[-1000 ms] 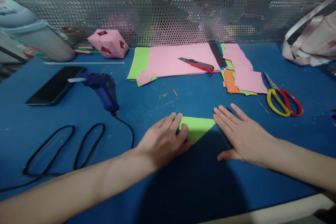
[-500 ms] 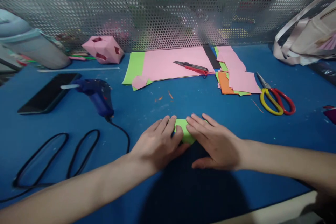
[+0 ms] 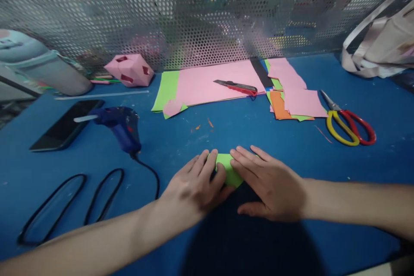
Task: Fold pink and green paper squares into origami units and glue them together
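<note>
A small folded piece of green paper lies on the blue table, partly covered by my fingers. My left hand holds its left side, with the index finger bent onto the paper and the thumb at its near edge. From the other side my right hand lies flat across the paper's right part, fingers stretched and thumb apart. Beyond the hands, a red utility knife rests on large pink sheets. A small pink and green folded piece sits at their near corner.
To the left are a blue glue gun with its black cord, a phone, a pink paper shape and a tumbler. Scissors and paper scraps lie right. A perforated metal panel stands behind.
The view has shifted slightly, so most things sit a little lower in the picture. Both hands keep nearly the same pose on the green paper.
</note>
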The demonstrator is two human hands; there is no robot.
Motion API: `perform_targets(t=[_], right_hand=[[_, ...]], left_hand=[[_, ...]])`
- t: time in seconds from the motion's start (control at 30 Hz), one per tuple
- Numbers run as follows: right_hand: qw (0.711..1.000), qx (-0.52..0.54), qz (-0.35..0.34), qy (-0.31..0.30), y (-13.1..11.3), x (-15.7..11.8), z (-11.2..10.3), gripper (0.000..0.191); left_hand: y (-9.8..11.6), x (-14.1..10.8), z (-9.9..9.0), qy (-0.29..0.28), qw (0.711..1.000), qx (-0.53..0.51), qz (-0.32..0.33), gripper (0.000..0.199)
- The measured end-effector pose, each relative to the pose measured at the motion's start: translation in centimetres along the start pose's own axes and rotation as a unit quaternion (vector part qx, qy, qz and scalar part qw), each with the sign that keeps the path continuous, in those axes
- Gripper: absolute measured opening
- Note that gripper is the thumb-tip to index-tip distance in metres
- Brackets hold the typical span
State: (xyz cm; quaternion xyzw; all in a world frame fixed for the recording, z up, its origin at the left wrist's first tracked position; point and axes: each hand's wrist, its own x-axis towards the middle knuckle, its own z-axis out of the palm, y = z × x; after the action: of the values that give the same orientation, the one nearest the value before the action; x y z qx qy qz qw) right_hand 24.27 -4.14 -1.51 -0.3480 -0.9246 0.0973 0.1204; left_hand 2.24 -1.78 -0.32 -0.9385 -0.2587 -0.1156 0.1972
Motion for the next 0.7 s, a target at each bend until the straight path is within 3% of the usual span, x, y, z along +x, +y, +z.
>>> perform_targets(t=[0.37, 0.7], right_hand=[[0.998, 0.011, 0.006, -0.058, 0.4, 0.1, -0.5, 0.076], [0.995, 0.055, 0.024, -0.075, 0.3, 0.1, -1.3, 0.071]], left_hand=[[-0.1, 0.0, 0.3, 0.004, 1.000, -0.026, -0.015, 0.025], [-0.4, -0.4, 0.7, 0.003, 0.999, -0.035, -0.019, 0.028]])
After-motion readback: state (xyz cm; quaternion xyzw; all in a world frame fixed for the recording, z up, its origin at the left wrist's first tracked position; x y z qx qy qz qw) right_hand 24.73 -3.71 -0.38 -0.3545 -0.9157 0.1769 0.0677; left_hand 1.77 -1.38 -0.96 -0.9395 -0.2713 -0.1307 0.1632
